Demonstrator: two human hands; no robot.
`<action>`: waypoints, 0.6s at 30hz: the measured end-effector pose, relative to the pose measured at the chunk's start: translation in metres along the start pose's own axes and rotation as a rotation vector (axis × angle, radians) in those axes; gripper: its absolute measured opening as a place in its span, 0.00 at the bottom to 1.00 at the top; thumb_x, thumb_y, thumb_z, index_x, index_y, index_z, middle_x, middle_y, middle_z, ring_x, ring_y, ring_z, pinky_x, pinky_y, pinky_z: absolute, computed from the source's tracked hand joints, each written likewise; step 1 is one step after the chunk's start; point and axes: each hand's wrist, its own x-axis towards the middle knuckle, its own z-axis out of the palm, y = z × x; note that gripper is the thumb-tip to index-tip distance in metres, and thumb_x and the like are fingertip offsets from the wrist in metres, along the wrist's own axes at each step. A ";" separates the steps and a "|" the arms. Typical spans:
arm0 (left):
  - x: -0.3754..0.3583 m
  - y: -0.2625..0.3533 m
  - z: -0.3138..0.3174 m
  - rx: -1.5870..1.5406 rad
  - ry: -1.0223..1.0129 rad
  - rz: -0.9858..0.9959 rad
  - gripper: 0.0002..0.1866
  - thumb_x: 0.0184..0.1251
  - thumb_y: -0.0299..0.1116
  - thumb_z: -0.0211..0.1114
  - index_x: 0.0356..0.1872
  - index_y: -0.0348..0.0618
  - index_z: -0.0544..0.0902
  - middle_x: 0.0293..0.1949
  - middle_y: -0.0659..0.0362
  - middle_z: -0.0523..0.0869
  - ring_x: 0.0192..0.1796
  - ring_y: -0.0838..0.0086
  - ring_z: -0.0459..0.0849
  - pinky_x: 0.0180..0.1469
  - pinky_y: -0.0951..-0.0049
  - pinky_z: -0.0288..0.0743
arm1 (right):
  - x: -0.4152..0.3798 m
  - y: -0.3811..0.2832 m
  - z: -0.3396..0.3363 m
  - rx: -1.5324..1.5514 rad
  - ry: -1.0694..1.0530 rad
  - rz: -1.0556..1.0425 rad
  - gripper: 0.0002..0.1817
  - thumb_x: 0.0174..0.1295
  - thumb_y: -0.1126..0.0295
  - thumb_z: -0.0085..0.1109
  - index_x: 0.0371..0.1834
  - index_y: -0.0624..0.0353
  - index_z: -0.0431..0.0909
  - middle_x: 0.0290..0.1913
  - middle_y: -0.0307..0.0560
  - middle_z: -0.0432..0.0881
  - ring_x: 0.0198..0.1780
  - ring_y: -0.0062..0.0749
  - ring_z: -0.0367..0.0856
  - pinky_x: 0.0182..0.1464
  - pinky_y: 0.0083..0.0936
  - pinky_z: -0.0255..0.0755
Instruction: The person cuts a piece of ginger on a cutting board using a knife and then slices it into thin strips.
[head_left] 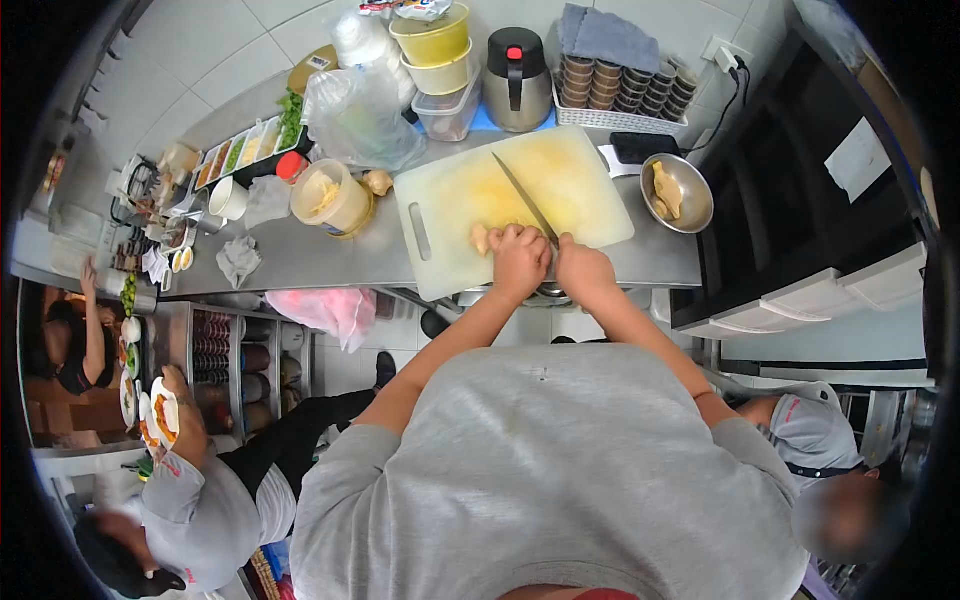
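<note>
My right hand point(585, 272) grips the handle of a long kitchen knife point(524, 196), its blade slanting up and left across the cutting board point(450, 190). Close beside the blade, my left hand point(521, 263) has its fingers curled down on a pale piece of chicken point(480, 239); part of the meat sticks out to the left of the fingers, and the rest is hidden beneath them. Yellowish stains mark the white board. To its right stands a steel bowl point(703, 208) with more chicken point(666, 190). A plastic tub point(345, 212) of shredded pale food is on the left.
Behind the board stand a thermal jug point(517, 82), stacked tubs point(436, 74) and a basket of small dark cups point(622, 115). A crumpled cloth point(238, 262) lies left. Co-workers are at both sides, one at left point(215, 505) holding plates, one at right point(815, 425).
</note>
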 end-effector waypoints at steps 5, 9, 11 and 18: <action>0.001 -0.001 -0.001 0.012 0.018 0.013 0.03 0.50 0.32 0.66 0.26 0.47 0.83 0.35 0.65 0.82 0.43 0.66 0.75 0.50 0.57 0.56 | 0.006 0.002 -0.006 0.076 -0.004 0.038 0.12 0.63 0.67 0.44 0.42 0.63 0.72 0.34 0.64 0.82 0.38 0.57 0.82 0.43 0.48 0.75; 0.007 -0.012 -0.013 0.041 0.119 -0.047 0.04 0.52 0.33 0.65 0.29 0.48 0.83 0.36 0.63 0.81 0.44 0.67 0.75 0.51 0.56 0.57 | 0.008 0.024 -0.024 0.242 0.006 0.030 0.14 0.64 0.64 0.45 0.42 0.64 0.72 0.35 0.66 0.82 0.41 0.59 0.81 0.47 0.49 0.72; 0.010 -0.025 -0.031 0.107 0.139 -0.098 0.05 0.53 0.33 0.64 0.32 0.48 0.84 0.37 0.63 0.81 0.45 0.67 0.75 0.52 0.55 0.56 | -0.001 0.035 -0.029 0.421 0.011 0.099 0.16 0.64 0.62 0.46 0.43 0.65 0.72 0.36 0.68 0.81 0.42 0.60 0.80 0.49 0.50 0.71; 0.022 -0.028 -0.046 -0.211 0.130 -0.329 0.10 0.59 0.35 0.64 0.40 0.45 0.83 0.40 0.59 0.81 0.46 0.67 0.77 0.54 0.63 0.62 | -0.007 0.037 -0.046 0.846 -0.053 0.211 0.15 0.65 0.62 0.50 0.43 0.65 0.72 0.22 0.47 0.76 0.15 0.27 0.74 0.16 0.26 0.69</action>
